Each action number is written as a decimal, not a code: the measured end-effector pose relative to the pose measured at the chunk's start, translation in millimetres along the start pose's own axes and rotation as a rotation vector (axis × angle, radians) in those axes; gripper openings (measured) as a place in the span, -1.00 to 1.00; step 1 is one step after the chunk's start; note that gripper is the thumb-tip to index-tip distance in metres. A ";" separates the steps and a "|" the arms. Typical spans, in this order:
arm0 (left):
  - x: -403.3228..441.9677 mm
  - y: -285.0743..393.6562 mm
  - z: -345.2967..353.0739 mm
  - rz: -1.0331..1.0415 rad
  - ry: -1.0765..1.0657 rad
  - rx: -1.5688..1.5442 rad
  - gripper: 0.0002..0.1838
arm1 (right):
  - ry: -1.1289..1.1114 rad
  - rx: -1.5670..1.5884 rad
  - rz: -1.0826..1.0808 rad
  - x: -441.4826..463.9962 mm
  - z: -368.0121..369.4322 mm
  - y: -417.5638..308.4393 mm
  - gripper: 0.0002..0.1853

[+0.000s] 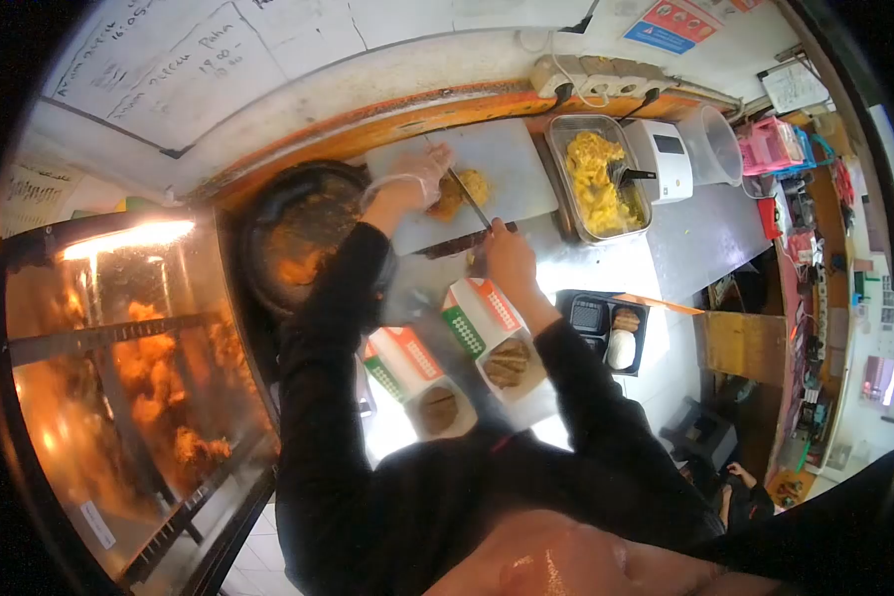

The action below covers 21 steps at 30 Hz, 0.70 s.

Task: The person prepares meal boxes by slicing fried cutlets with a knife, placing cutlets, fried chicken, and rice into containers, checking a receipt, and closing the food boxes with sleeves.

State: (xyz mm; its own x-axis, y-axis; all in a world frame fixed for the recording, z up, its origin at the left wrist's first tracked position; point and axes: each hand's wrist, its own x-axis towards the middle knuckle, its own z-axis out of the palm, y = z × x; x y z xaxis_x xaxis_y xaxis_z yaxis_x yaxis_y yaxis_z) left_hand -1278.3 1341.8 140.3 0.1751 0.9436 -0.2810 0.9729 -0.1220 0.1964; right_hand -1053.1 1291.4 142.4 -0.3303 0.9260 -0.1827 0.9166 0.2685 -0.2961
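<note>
A white cutting board point(521, 169) lies against the wall, with a piece of browned food point(467, 191) on it. My left hand point(414, 179), in a clear plastic glove, is at the left side of that food; what its fingers grip is too small to tell. My right hand point(508, 256) is closed on the handle of a knife point(471, 203), whose blade crosses the food diagonally. Nearer my body stand two open paper boxes, the right one point(512, 366) with sliced brown food inside, the left one point(437, 409) with a brown piece.
A dark round pan point(258, 243) is left of the board. On the right are a container of yellow food point(598, 184), a white device point(659, 159) and a black tray point(586, 316). A lit glass cabinet point(139, 397) fills the far left. Part of a person point(745, 497) shows lower right.
</note>
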 end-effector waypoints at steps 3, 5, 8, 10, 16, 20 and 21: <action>0.6 -2.9 2.6 0.008 0.046 0.065 -0.19 | -0.008 0.030 0.015 -4.7 -8.5 -6.6 -0.77; -1.9 -0.6 6.6 0.019 0.046 0.092 -0.18 | -0.052 0.052 0.040 -3.3 -6.1 -6.3 -0.77; 1.1 -4.7 9.4 0.018 0.036 0.085 -0.17 | -0.013 0.029 0.009 2.1 11.9 1.9 -0.78; 6.1 -4.6 22.6 0.017 0.035 0.088 -0.16 | -0.054 0.020 0.015 2.0 9.8 -0.3 -0.76; 25.4 -11.7 30.9 -0.027 0.011 0.279 -0.20 | -0.113 0.109 0.039 27.8 31.0 3.9 -0.71; 17.4 -20.8 15.3 -0.004 -0.011 0.172 -0.23 | -0.115 0.105 -0.012 24.9 24.3 5.4 -0.71; 16.3 -21.8 7.2 0.033 -0.053 0.220 -0.23 | -0.114 0.096 -0.033 23.6 16.2 3.3 -0.71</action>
State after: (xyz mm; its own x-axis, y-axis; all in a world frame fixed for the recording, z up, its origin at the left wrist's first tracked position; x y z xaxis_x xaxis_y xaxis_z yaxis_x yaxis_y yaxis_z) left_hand -1295.5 1357.7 124.6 0.2096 0.9213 -0.3275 0.9749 -0.2225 -0.0020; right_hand -1061.5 1309.8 121.9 -0.3882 0.8795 -0.2753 0.8810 0.2665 -0.3909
